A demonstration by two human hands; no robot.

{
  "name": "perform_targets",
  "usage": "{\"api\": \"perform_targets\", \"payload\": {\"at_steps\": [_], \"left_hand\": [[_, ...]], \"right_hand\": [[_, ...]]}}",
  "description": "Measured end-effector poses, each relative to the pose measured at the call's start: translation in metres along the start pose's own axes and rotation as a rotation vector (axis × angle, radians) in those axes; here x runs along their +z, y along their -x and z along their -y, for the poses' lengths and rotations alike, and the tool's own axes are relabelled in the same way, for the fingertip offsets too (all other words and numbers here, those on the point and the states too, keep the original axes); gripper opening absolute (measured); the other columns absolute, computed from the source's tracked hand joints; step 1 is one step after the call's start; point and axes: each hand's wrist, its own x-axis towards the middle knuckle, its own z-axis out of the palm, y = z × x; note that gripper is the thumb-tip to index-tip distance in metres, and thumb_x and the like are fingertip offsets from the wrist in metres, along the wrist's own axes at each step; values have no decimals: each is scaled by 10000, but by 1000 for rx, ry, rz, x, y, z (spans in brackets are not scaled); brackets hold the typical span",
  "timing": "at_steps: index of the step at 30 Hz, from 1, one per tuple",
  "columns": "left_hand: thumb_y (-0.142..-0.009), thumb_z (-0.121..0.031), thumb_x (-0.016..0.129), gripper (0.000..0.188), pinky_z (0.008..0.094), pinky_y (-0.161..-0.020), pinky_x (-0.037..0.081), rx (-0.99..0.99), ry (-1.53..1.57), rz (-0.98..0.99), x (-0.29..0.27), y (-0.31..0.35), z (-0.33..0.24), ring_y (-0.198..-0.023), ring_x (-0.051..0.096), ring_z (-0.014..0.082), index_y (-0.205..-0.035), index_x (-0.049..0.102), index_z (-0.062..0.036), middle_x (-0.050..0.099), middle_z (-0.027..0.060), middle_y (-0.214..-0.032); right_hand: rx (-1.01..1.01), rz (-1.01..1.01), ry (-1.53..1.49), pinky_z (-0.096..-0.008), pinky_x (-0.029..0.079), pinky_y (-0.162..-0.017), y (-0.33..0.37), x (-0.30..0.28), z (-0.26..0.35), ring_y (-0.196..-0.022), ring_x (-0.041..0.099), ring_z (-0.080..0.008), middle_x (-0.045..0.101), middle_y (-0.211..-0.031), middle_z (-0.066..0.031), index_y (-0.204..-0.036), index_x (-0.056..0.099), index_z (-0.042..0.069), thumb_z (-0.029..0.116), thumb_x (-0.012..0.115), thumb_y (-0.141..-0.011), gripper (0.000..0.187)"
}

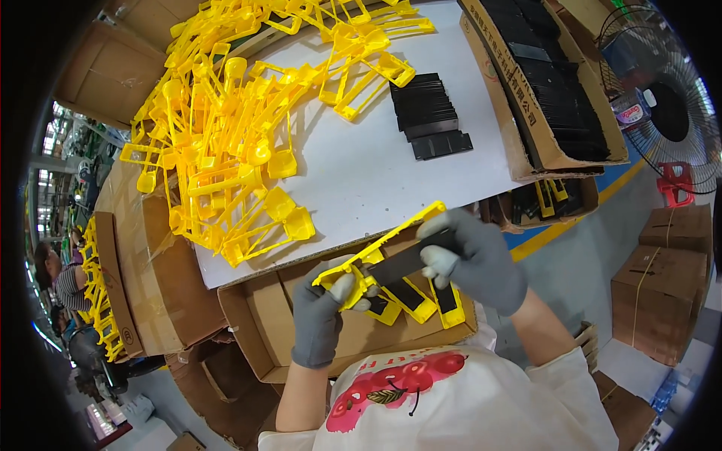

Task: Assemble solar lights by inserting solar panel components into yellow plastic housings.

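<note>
Both my hands wear grey gloves and meet above an open cardboard box (259, 342). My left hand (320, 304) is closed round the wide end of a yellow plastic frame (395, 233), which slants up to the right. In my right hand (477, 259), thumb and fingers pinch a flat black plate (400, 263). The plate's left end meets the yellow frame near my left fingers; whether it sits inside the frame I cannot tell. Under my hands, several yellow frames with black plates in them (410, 297) lie in the box.
Loose yellow frames (226, 150) heap over the left of the white table (353, 177). A row of black plates (425, 109) lies farther back. At right stand a carton of black plates (560, 105), a fan (669, 113) and stacked cartons (650, 301). Another person (68, 282) is far left.
</note>
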Motion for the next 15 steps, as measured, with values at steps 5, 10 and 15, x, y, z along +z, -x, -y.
{"api": "perform_targets", "payload": {"at_steps": [5,10,15], "left_hand": [[-883,-52,578,293,256,-637,559,26,-30,16,2,8,1,-767,678,193,-1155,607,51,654,119,-914],[-879,-28,573,280,246,-604,548,0,-38,49,1,11,1,-727,682,198,-1142,618,56,657,131,-884],[-858,7,600,281,239,-580,534,-8,-67,6,10,12,4,-705,674,179,-1133,626,56,661,113,-859]], "right_hand": [[-222,-85,291,-289,525,-599,8,15,-10,-688,690,-234,680,-815,-123,-1020,606,60,157,657,-862,192],[-275,-104,488,-321,510,-564,14,18,-12,-662,665,-284,670,-787,-127,-987,604,78,160,654,-857,161],[-342,-57,553,-366,480,-516,4,16,-25,-603,647,-279,650,-713,-109,-984,564,113,252,638,-876,191]]}}
